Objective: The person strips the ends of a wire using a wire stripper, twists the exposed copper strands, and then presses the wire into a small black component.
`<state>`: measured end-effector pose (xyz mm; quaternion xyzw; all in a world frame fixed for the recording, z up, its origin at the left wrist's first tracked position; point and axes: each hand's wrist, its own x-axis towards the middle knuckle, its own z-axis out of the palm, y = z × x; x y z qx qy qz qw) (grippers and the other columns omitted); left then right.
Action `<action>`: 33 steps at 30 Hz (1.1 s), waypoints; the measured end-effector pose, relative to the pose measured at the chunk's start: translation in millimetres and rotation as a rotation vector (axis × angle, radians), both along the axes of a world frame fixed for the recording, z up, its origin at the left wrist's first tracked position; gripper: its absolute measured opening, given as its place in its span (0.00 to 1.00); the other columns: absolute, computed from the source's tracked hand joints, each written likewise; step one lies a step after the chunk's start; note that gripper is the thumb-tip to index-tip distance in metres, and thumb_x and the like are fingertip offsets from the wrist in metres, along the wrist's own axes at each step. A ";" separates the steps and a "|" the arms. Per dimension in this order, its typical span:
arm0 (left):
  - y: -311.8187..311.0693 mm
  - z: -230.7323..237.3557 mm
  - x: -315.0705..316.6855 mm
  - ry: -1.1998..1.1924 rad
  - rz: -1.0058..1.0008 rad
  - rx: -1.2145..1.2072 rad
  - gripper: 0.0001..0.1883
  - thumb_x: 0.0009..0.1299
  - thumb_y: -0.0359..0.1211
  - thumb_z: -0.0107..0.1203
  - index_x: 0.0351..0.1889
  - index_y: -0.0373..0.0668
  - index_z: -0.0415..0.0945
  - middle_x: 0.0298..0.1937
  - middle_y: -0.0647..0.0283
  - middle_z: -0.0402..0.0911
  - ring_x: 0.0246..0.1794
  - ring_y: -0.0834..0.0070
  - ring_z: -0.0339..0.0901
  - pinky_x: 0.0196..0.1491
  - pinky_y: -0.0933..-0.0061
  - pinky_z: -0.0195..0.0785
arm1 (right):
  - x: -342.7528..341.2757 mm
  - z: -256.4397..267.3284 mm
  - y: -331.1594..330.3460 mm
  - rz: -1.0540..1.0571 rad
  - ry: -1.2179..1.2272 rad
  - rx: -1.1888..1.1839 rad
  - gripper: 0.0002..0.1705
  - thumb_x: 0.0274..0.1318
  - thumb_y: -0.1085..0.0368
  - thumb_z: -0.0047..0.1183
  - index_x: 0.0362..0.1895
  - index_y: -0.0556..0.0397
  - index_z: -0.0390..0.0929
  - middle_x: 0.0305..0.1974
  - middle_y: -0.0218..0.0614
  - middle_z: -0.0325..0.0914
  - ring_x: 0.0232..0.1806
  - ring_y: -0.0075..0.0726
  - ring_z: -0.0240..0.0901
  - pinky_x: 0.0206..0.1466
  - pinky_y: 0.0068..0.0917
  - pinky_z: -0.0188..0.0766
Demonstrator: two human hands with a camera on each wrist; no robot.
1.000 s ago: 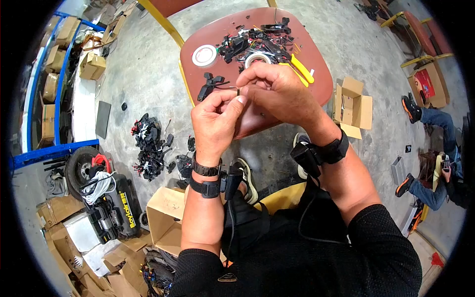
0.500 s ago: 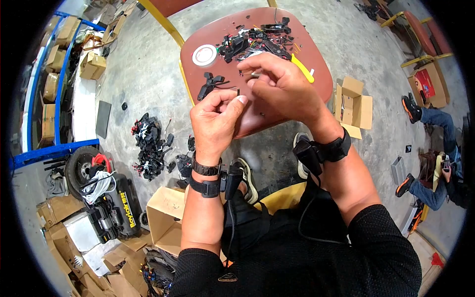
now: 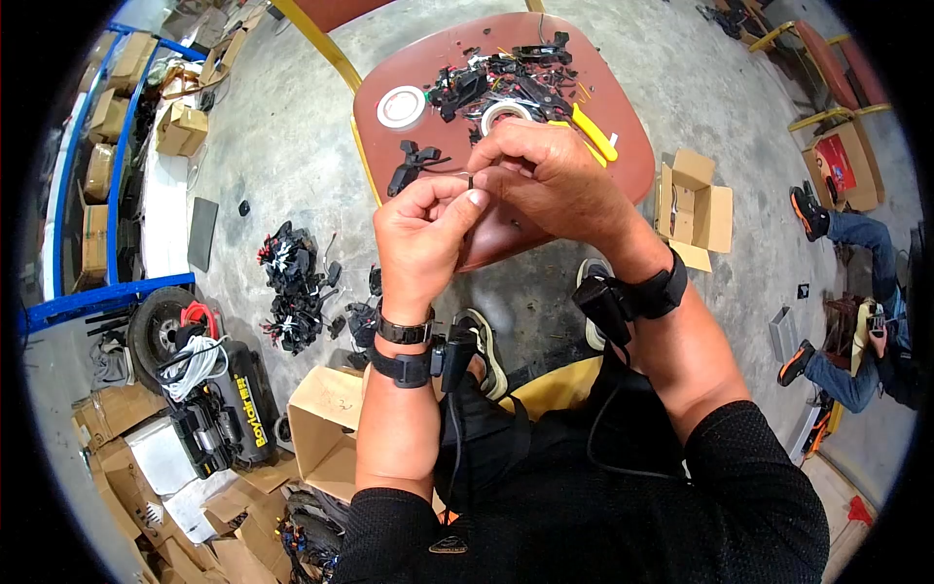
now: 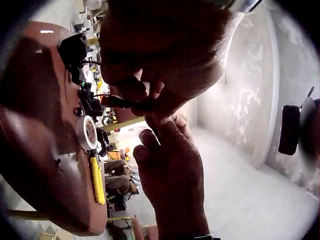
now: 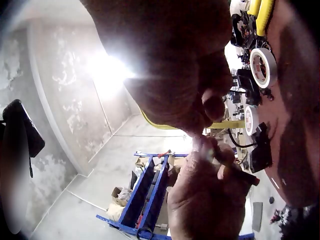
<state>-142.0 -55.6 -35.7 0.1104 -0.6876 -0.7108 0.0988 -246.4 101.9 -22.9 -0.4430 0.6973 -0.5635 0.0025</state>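
Note:
In the head view the left hand (image 3: pixel 420 238) pinches a small dark piece (image 3: pixel 471 182) between thumb and forefinger. The right hand (image 3: pixel 564 185) meets it there, its thumb and fingertips pinched together at the piece; what they grip is hidden. A black part with thin leads (image 3: pixel 413 165) lies on the red-brown seat (image 3: pixel 379 141) just beyond the left hand. In the left wrist view, a dark lead-like piece (image 4: pixel 117 102) sticks out from the left fingers. Behind the right hand are a white tape roll (image 3: pixel 507 115) and a yellow-handled tool (image 3: pixel 593 132).
Black parts and wire scraps (image 3: pixel 486 83) lie heaped on the seat's far half, beside another white roll (image 3: pixel 401 108). An open carton (image 3: pixel 693 209) stands right of the seat. More black parts (image 3: pixel 292 292) lie on the floor at left. A person's legs (image 3: pixel 856 234) show at far right.
The right hand drew a little away to the right half a second ago, and has come back against the left fingertips. The left hand has stayed nearly still, holding the dark piece.

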 end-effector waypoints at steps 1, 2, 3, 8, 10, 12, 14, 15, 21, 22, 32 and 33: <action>-0.3 0.5 0.1 0.002 -0.005 0.035 0.05 0.68 0.26 0.65 0.39 0.35 0.83 0.32 0.69 0.83 0.29 0.88 0.74 0.32 0.86 0.67 | -0.3 0.1 0.2 0.004 0.001 0.003 0.07 0.52 0.76 0.60 0.37 0.57 0.81 0.28 0.31 0.74 0.28 0.25 0.70 0.31 0.23 0.68; -0.8 0.9 0.3 -0.010 -0.011 0.055 0.05 0.68 0.27 0.65 0.39 0.35 0.83 0.31 0.69 0.83 0.27 0.88 0.74 0.30 0.86 0.66 | -0.1 0.0 0.2 0.009 0.002 0.005 0.07 0.52 0.76 0.59 0.37 0.57 0.80 0.28 0.32 0.75 0.28 0.26 0.71 0.32 0.24 0.68; -1.4 1.4 0.5 -0.023 -0.016 0.074 0.05 0.68 0.27 0.65 0.39 0.35 0.83 0.31 0.70 0.82 0.25 0.89 0.73 0.28 0.86 0.65 | 0.1 -0.1 -0.1 0.014 0.003 0.008 0.06 0.52 0.76 0.59 0.37 0.57 0.80 0.28 0.32 0.75 0.28 0.28 0.71 0.32 0.24 0.68; 0.5 1.3 0.0 -0.020 -0.009 0.110 0.06 0.68 0.28 0.66 0.38 0.35 0.82 0.28 0.69 0.82 0.19 0.89 0.71 0.22 0.86 0.62 | 1.9 -1.6 -1.9 0.017 0.020 0.028 0.05 0.53 0.75 0.57 0.35 0.58 0.78 0.28 0.36 0.76 0.29 0.34 0.73 0.34 0.27 0.70; 0.2 -0.5 0.2 -0.016 -0.016 0.117 0.06 0.68 0.28 0.65 0.38 0.35 0.82 0.29 0.69 0.82 0.20 0.88 0.71 0.23 0.86 0.63 | 1.6 -3.2 -2.9 0.028 0.010 0.026 0.04 0.53 0.75 0.57 0.35 0.58 0.77 0.28 0.37 0.76 0.29 0.35 0.74 0.34 0.28 0.71; 1.3 -0.7 -0.9 -0.020 0.005 0.124 0.06 0.68 0.28 0.65 0.39 0.35 0.82 0.29 0.68 0.82 0.20 0.88 0.71 0.23 0.86 0.63 | 3.3 -2.7 -4.2 -0.011 0.014 0.018 0.03 0.54 0.75 0.56 0.34 0.58 0.77 0.28 0.37 0.76 0.29 0.35 0.74 0.35 0.28 0.71; 2.5 -1.4 -2.8 -0.019 0.023 0.143 0.07 0.68 0.28 0.65 0.39 0.35 0.82 0.30 0.67 0.82 0.19 0.87 0.71 0.23 0.86 0.63 | 5.6 -1.7 -6.1 -0.042 -0.005 0.018 0.03 0.54 0.75 0.56 0.35 0.59 0.78 0.28 0.38 0.77 0.29 0.35 0.74 0.35 0.28 0.72; 2.8 -2.2 -3.1 -0.020 0.031 0.156 0.07 0.68 0.28 0.65 0.39 0.34 0.81 0.30 0.66 0.82 0.19 0.87 0.71 0.23 0.86 0.63 | 7.7 -1.9 -7.4 -0.053 -0.030 0.020 0.03 0.54 0.75 0.56 0.35 0.59 0.78 0.28 0.38 0.77 0.29 0.34 0.75 0.35 0.28 0.72; -0.4 -9.5 -4.1 -0.015 0.066 0.267 0.06 0.69 0.27 0.64 0.40 0.34 0.80 0.30 0.64 0.82 0.18 0.85 0.71 0.22 0.85 0.64 | 8.7 -6.7 -10.6 -0.043 -0.136 0.008 0.06 0.57 0.73 0.56 0.40 0.59 0.81 0.29 0.36 0.78 0.30 0.28 0.75 0.36 0.26 0.73; -0.7 -9.7 -4.3 -0.005 0.072 0.279 0.06 0.69 0.27 0.64 0.40 0.34 0.80 0.30 0.64 0.82 0.18 0.85 0.71 0.22 0.85 0.65 | 8.4 -7.3 -10.5 -0.041 -0.152 0.011 0.07 0.58 0.73 0.56 0.41 0.59 0.81 0.30 0.36 0.79 0.31 0.27 0.75 0.36 0.25 0.73; -0.8 -10.2 -6.9 -0.024 0.091 0.121 0.05 0.68 0.26 0.65 0.39 0.35 0.81 0.30 0.67 0.82 0.21 0.86 0.72 0.24 0.85 0.65 | 0.5 -3.0 -3.8 -0.054 -0.342 -0.007 0.11 0.59 0.70 0.58 0.46 0.61 0.81 0.32 0.27 0.79 0.33 0.14 0.71 0.37 0.16 0.70; -0.8 -11.2 -6.6 -0.024 0.081 0.098 0.05 0.68 0.25 0.65 0.39 0.35 0.82 0.31 0.67 0.82 0.22 0.87 0.72 0.25 0.85 0.65 | 1.7 -5.2 -4.5 -0.036 -0.335 0.001 0.12 0.59 0.71 0.58 0.47 0.61 0.81 0.33 0.27 0.79 0.33 0.14 0.71 0.37 0.16 0.71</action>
